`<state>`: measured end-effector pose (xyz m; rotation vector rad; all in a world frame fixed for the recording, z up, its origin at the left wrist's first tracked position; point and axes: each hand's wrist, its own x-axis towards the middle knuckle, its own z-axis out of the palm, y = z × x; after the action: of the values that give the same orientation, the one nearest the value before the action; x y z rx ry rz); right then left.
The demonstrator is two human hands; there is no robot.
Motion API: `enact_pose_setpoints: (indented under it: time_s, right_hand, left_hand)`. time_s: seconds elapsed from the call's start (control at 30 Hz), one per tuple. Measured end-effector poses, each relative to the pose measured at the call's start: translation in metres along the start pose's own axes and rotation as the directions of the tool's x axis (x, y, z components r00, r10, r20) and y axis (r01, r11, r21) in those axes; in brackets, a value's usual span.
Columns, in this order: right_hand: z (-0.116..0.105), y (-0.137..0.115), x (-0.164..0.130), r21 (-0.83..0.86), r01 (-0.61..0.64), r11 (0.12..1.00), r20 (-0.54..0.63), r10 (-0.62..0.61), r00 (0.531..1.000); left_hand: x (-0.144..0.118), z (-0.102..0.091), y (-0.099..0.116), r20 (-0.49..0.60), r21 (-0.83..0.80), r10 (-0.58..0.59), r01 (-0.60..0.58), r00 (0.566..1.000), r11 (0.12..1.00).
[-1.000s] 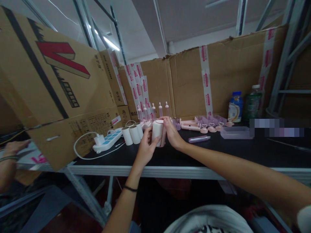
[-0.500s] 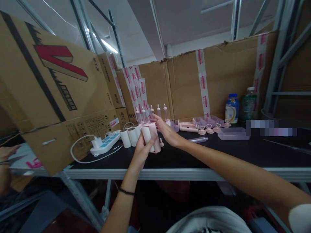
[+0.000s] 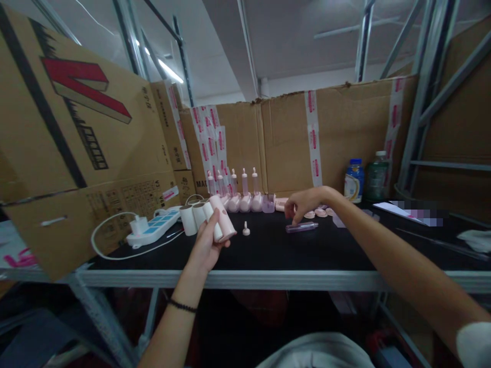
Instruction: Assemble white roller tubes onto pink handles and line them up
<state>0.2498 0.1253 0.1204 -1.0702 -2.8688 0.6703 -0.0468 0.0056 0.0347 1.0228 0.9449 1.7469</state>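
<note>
The bench (image 3: pixel 268 278) has a grey front edge, and the black top just behind that edge is bare from side to side. Above this bare part, near the front edge, the left hand (image 3: pixel 205 245) is curled shut around a pink and white roller (image 3: pixel 221 225). The roller is tilted, with its far end pointing up and away.

A little farther in, a small white cap (image 3: pixel 246 229) stands alone just right of the roller. To the right of the cap, the right hand (image 3: pixel 303 203) reaches down with its fingertips touching a clear tube (image 3: pixel 302 227) that lies flat. I cannot tell if the fingers grip it yet.

Left of the roller stand white rolls (image 3: pixel 193 217) and a power strip (image 3: pixel 151 230). At the back edge stand pink bottles (image 3: pixel 244 191) and a cardboard wall (image 3: pixel 345 138).
</note>
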Motion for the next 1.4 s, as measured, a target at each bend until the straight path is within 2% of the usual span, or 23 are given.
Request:
enact_pose_setpoints:
  time_s: [0.07, 0.2, 0.3, 0.37, 0.4, 0.47, 0.53, 0.57, 0.63, 0.7, 0.8, 1.07, 1.3, 1.4]
  right_hand:
    - [0.012, 0.002, -0.001, -0.036, -0.046, 0.998, -0.002, 0.046, 0.999]
    - [0.030, 0.005, 0.002, -0.041, -0.046, 0.998, -0.055, 0.044, 0.998]
    - [0.029, 0.007, 0.003, -0.060, -0.033, 0.998, -0.090, 0.027, 0.996]
    - [0.025, 0.007, 0.001, -0.049, 0.040, 0.998, -0.182, -0.048, 0.982]
    - [0.022, 0.005, -0.001, -0.009, 0.110, 0.994, -0.262, -0.109, 0.959]
    - [0.020, 0.000, -0.005, 0.138, 0.313, 0.940, -0.470, -0.215, 0.856]
    - [0.020, -0.008, -0.008, 0.306, 0.514, 0.801, -0.652, -0.217, 0.726]
    - [0.022, -0.012, -0.008, 0.367, 0.588, 0.720, -0.711, -0.191, 0.677]
    - [0.026, -0.019, -0.006, 0.434, 0.682, 0.589, -0.779, -0.134, 0.612]
    - [0.032, -0.024, -0.001, 0.464, 0.724, 0.510, -0.808, -0.090, 0.582]
    - [0.041, -0.030, 0.010, 0.498, 0.737, 0.458, -0.818, -0.036, 0.575]
    - [0.069, -0.047, 0.027, 0.573, 0.694, 0.436, -0.753, -0.055, 0.656]
    - [0.083, -0.052, 0.036, 0.562, 0.701, 0.439, -0.736, -0.121, 0.666]
    - [0.084, -0.051, 0.037, 0.553, 0.714, 0.429, -0.746, -0.128, 0.654]
  left_hand:
    - [-0.001, 0.001, 0.001, 0.005, -0.007, -0.012, 0.012, 1.000, 1.000]
    - [-0.004, 0.002, 0.004, 0.028, -0.029, -0.032, 0.033, 0.999, 0.999]
    - [-0.003, 0.002, 0.004, 0.031, -0.040, -0.036, 0.037, 0.999, 0.999]
    - [-0.003, 0.002, 0.004, 0.035, -0.053, -0.033, 0.035, 0.999, 0.998]
    - [-0.003, 0.002, 0.004, 0.036, -0.060, -0.032, 0.034, 0.999, 0.998]
    - [-0.004, 0.002, 0.004, 0.037, -0.071, -0.027, 0.029, 0.999, 0.997]
    - [-0.005, 0.001, 0.004, 0.040, -0.073, -0.019, 0.022, 0.999, 0.997]
    - [-0.005, 0.001, 0.003, 0.041, -0.070, -0.014, 0.017, 0.999, 0.997]
    - [-0.005, 0.000, 0.003, 0.039, -0.056, -0.004, 0.006, 0.999, 0.998]
    - [-0.004, 0.000, 0.001, 0.028, -0.034, 0.006, -0.005, 1.000, 0.999]
    - [-0.004, 0.000, -0.001, 0.026, 0.003, 0.034, -0.034, 0.999, 0.999]
    - [-0.011, 0.006, -0.004, 0.086, 0.095, 0.096, -0.104, 0.992, 0.990]
    - [-0.011, 0.007, -0.006, 0.130, 0.130, 0.111, -0.128, 0.985, 0.983]
    - [-0.012, 0.009, -0.005, 0.119, 0.139, 0.113, -0.129, 0.986, 0.982]
